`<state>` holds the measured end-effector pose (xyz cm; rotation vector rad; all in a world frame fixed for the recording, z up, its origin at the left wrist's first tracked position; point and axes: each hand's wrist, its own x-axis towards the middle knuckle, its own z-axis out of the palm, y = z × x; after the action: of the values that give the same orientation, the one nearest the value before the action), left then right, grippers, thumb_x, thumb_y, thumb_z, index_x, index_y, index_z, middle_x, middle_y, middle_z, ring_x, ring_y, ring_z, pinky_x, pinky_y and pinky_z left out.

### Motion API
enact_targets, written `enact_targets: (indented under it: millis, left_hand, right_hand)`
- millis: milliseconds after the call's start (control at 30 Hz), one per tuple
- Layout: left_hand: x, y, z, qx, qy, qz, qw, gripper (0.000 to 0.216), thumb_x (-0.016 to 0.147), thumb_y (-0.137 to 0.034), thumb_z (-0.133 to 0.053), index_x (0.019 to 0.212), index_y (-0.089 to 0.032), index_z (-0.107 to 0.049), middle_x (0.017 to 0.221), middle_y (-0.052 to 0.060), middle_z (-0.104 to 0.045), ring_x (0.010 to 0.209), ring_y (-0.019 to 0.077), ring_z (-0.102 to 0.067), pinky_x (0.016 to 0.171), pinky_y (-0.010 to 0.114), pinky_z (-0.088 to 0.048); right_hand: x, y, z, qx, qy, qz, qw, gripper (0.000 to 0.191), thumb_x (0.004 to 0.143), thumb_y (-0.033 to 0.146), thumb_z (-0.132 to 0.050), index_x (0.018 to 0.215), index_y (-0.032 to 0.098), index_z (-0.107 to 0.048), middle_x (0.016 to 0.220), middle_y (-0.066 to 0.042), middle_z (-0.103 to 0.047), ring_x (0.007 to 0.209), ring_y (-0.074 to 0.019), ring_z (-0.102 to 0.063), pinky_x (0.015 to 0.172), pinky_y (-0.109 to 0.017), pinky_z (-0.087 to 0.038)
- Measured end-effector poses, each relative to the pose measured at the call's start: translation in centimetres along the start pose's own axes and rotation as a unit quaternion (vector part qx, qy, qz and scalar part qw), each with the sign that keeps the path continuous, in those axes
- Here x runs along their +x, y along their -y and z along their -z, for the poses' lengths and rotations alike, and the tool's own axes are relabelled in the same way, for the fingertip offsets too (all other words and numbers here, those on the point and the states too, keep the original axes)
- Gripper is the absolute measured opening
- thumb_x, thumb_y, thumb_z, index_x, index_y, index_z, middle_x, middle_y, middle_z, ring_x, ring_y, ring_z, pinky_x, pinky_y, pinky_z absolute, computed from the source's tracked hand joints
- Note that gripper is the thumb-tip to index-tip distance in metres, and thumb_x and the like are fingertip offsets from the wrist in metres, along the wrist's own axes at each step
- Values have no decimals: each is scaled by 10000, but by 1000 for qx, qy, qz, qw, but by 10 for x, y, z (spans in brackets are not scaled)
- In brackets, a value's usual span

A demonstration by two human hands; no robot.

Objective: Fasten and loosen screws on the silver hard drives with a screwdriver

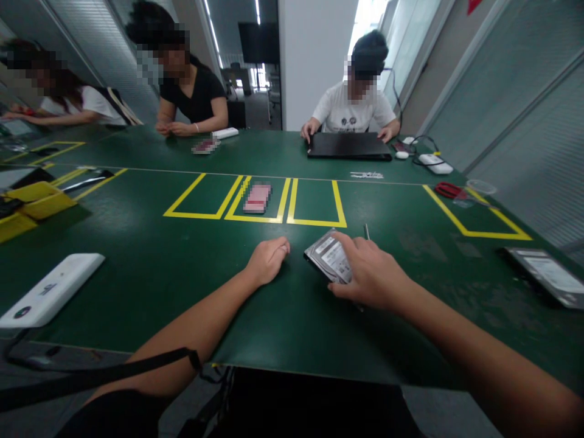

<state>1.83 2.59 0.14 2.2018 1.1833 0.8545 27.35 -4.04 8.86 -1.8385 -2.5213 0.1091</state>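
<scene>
My right hand (367, 267) grips a hard drive (329, 255) by its edges, thumb on the near side and fingers over the far side. The drive is tilted just above or on the green table (292, 328), its white label facing up; I cannot tell whether it touches. Past the right fingers a thin metal rod (366, 231) sticks out; the rest of it is hidden by the hand. To the left of the drive, my left hand (269, 261) rests on the table with its fingers curled closed. Anything inside those fingers is hidden.
Another drive (550, 277) lies at the right. Yellow tape marks outline spaces, with a pink phone-like thing (258, 198) in one. A white power bank (52, 289) and yellow bins (45, 204) are at left. Across the table, a person handles a black laptop (349, 146); other people sit left.
</scene>
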Motion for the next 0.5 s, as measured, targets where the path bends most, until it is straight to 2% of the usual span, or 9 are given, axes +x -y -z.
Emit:
enact_targets:
  millis: [133, 233, 367, 433, 500]
  left_hand:
    - [-1, -9, -5, 140, 8, -54, 989, 281, 938, -253, -345, 753, -180, -543, 721, 22, -561, 689, 163, -514, 685, 295, -388]
    - [-3, -18, -14, 197, 29, -114, 973, 233, 901, -226, -381, 769, -181, -568, 718, 29, -581, 682, 170, -519, 673, 303, -382]
    - [-5, -30, -29, 239, 75, -222, 942, 180, 828, -253, -459, 709, -183, -576, 666, 29, -606, 620, 171, -529, 629, 320, -370]
    - [-7, -36, -38, 242, 90, -271, 927, 173, 807, -270, -486, 687, -184, -576, 645, 27, -612, 594, 165, -541, 600, 326, -361]
    - [-8, -43, -47, 236, 110, -312, 914, 181, 799, -290, -499, 673, -185, -575, 640, 31, -624, 583, 164, -559, 575, 331, -355]
  right_hand:
    - [-13, -44, 11, -23, -14, -57, 998, 985, 755, 617, -685, 1545, 224, -249, 1163, -162, -549, 1022, -339, -545, 805, -420, -451]
    - [-30, -87, 12, -23, -21, -103, 994, 997, 760, 640, -707, 1533, 202, -255, 1189, -198, -549, 1046, -355, -554, 819, -427, -432]
    - [-63, -155, 7, 2, -39, -179, 983, 887, 842, 567, -689, 1513, 144, -294, 1190, -263, -562, 1061, -335, -579, 835, -425, -396]
    - [-83, -191, 1, 14, -64, -214, 975, 869, 884, 649, -593, 1497, 84, -347, 1153, -301, -570, 984, -324, -610, 800, -444, -385]
    - [-105, -225, -8, 17, -96, -238, 966, 1000, 805, 804, -560, 1435, 35, -452, 1110, -321, -580, 921, -318, -628, 736, -443, -380]
